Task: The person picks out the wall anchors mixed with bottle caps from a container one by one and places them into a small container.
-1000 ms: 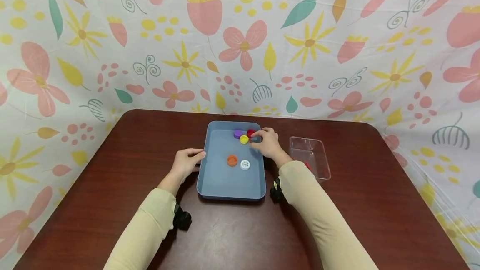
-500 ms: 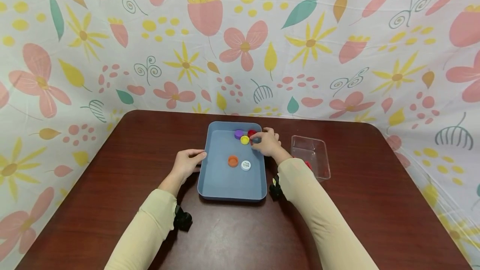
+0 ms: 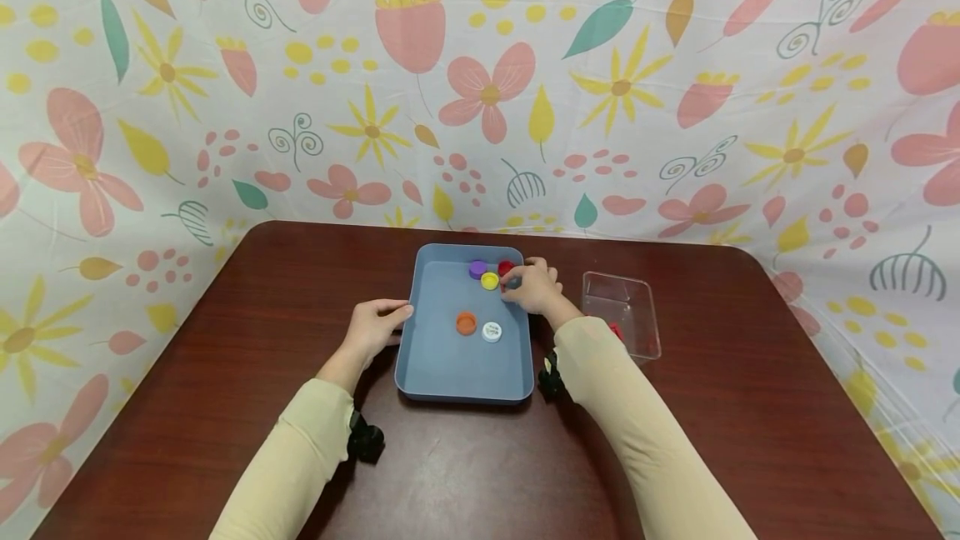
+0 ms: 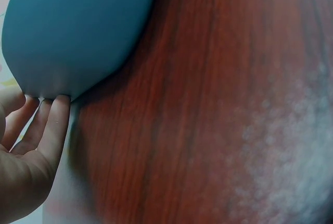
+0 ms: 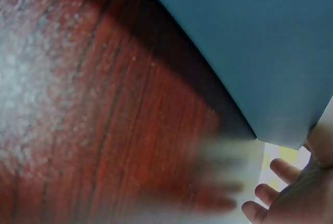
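Note:
My left hand (image 3: pixel 369 327) grips the left side of a grey-blue tray (image 3: pixel 435 365), thumb over the rim. In the left wrist view, the fingers (image 4: pixel 54 125) lie against the tray's outer side. My right hand (image 3: pixel 536 286) reaches over the right rim, with thumb and forefinger pinching a small red piece, mostly hidden by the fingers. Just beyond is a red bottle cap (image 3: pixel 506 267), beside a purple cap (image 3: pixel 477 270) and a yellow cap (image 3: pixel 490 280). Lower in the tray lie an orange cap (image 3: pixel 466 323) and a white cap (image 3: pixel 492 332) with dark markings.
To the right of the tray stands a clear plastic box (image 3: pixel 639 311), partly behind the right sleeve, with something red (image 3: pixel 616 330) in it. Both stand on a dark brown wooden table (image 3: pixel 300 273). A flower-patterned cloth (image 3: pixel 480 173) hangs behind the table.
The right hand has shifted very slightly at the red caps, and the far red cap sits a touch further right. The left hand keeps its place on the tray.

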`<state>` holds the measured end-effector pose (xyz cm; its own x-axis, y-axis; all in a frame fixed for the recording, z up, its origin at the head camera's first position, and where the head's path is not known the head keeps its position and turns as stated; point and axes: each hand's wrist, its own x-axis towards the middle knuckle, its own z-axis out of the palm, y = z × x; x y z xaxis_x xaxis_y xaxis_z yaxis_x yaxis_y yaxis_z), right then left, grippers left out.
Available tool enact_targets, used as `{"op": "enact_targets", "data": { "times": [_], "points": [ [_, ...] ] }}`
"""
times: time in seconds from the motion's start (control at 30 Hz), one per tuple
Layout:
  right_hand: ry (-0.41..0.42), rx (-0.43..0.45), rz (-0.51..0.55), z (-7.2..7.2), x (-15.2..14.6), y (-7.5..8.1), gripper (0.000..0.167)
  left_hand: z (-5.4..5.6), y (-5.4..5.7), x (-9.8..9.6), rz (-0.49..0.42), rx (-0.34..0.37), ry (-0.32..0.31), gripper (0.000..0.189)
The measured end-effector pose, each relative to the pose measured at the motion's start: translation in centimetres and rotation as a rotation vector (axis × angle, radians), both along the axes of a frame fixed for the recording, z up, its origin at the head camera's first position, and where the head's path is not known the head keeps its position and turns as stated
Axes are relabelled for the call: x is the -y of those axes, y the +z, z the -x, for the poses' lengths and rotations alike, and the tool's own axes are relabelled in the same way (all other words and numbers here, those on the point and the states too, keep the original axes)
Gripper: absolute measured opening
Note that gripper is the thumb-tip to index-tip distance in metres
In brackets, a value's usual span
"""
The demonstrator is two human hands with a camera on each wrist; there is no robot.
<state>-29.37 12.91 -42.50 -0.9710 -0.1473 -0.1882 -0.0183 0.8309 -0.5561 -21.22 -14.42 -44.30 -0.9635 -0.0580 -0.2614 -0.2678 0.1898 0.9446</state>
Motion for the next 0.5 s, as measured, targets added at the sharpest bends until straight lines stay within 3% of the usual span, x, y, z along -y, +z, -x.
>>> {"op": "enact_targets", "data": {
  "times": [0.5],
  "points": [
    [-0.002,-0.014,-0.049,-0.33,0.37,0.21,0.023,-0.12,-0.01,-0.06,0.003,-0.009,0.003,0.035]
  ]
}}
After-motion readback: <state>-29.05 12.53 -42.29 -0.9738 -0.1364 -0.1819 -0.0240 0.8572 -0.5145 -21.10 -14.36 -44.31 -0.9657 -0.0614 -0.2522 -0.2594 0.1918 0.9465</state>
